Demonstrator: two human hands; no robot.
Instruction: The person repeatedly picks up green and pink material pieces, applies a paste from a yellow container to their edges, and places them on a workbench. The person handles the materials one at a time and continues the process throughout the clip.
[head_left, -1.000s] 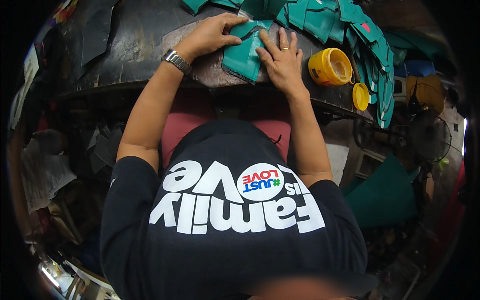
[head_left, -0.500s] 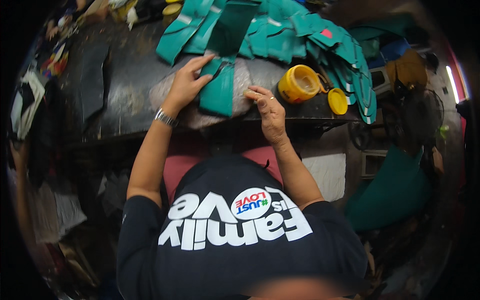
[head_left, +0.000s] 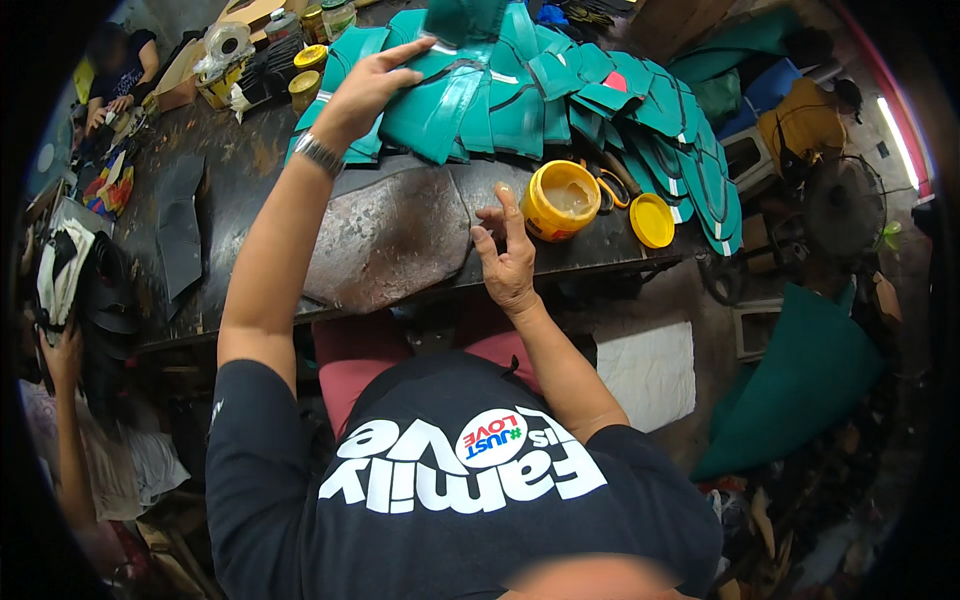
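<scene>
Over the far pile of green pieces, my left hand (head_left: 368, 88) has its index finger and thumb at the edge of a green sheet piece (head_left: 465, 25). This piece has a darker upper part and lies across the others; its far end leaves the view. My right hand (head_left: 512, 262) holds nothing above the table's near edge. Its index finger points up, the thumb stands apart, and the other fingers are bent. Pale glue-like stuff shows on the fingertip. Beside it stands an open yellow jar (head_left: 545, 215) of pale paste. A worn grey slab (head_left: 385, 245) lies bare between my arms.
Overlapping green pieces (head_left: 660, 125) curve along the table's far and right side. A yellow lid (head_left: 652, 220) and orange-handled scissors (head_left: 612, 190) lie right of the jar. At left is a black sheet piece (head_left: 180, 230). Other jars (head_left: 308, 75) stand farther back. Another person (head_left: 125, 70) sits far left.
My left hand has moved away from me with the green piece, off the slab and onto the pile. My right hand has shifted slightly left and nearer to me, its index finger now raised.
</scene>
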